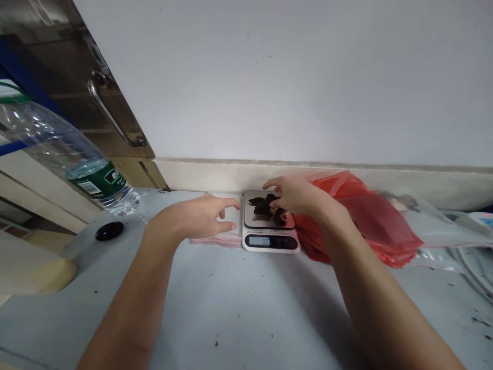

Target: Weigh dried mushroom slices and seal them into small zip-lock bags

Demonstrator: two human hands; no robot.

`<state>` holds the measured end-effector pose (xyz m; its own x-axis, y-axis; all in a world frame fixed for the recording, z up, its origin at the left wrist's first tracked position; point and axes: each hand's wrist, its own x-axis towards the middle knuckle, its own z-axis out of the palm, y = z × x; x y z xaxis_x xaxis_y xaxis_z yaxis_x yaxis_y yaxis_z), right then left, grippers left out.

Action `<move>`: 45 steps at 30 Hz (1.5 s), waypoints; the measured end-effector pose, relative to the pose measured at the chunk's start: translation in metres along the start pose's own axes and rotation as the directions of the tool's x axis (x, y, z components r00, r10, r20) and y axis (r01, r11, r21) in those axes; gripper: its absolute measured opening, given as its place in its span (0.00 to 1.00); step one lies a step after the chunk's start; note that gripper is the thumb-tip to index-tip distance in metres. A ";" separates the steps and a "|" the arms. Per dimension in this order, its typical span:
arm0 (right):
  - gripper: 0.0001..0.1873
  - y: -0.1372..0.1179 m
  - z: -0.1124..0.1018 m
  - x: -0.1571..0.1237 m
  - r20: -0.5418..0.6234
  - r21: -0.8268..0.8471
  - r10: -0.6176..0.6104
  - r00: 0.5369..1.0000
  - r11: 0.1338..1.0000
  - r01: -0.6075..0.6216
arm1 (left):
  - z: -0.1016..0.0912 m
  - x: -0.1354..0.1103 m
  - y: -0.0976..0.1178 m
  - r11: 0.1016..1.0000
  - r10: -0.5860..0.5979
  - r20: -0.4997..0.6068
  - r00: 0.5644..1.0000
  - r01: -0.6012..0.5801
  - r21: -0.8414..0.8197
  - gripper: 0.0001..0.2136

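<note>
My right hand is over the plate of a small white digital scale, its index finger and thumb apart. Under and beside that thumb are several dark brown, dried-looking pieces with ragged edges. Their exact kind is unclear, and my hand hides some of them. The scale's display reads about 0.0. To the left of the scale, my left hand holds nothing, with fingers spread above a stack of clear plastic zip bags. A red plastic bag lies right of the scale, partly behind my right forearm.
A clear water bottle with a green label stands at the left, near a black oval object. Clear plastic bags and a pale cable lie at the right. A white wall rises behind the grey tabletop.
</note>
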<state>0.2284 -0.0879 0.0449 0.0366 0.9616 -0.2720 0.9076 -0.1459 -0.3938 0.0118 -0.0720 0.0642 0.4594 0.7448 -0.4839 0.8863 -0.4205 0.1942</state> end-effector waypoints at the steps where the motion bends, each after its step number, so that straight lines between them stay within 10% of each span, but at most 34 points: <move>1: 0.32 0.001 -0.002 -0.002 -0.024 0.008 0.010 1.000 1.000 -0.010 | 0.000 0.000 0.000 1.000 0.001 -0.002 1.000 -0.001 -0.001 0.26; 14: 0.13 0.018 -0.035 -0.033 -0.249 0.128 0.015 0.968 0.992 0.017 | 0.003 0.008 -0.002 0.993 -0.087 0.037 0.996 0.084 0.081 0.24; 25: 0.12 0.051 -0.065 -0.063 -0.353 0.043 0.326 0.877 0.942 -0.332 | 0.011 0.026 -0.010 0.992 -0.023 0.022 1.000 0.020 0.121 0.22; 34: 0.14 0.031 -0.050 -0.061 -0.384 0.040 -0.054 0.922 0.996 0.075 | 0.008 0.030 -0.005 0.991 -0.058 0.078 0.995 0.048 0.126 0.26; 45: 0.16 0.016 -0.037 -0.049 -0.198 -0.002 -0.096 0.976 0.995 0.098 | 0.016 0.041 -0.019 0.993 -0.008 0.028 1.000 0.005 0.115 0.21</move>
<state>0.2562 -0.1286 0.0844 0.0313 0.9981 -0.0537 0.9076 -0.0509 -0.4168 0.0131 -0.0416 0.0268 0.4502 0.7333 -0.5095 0.8759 -0.4737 0.0922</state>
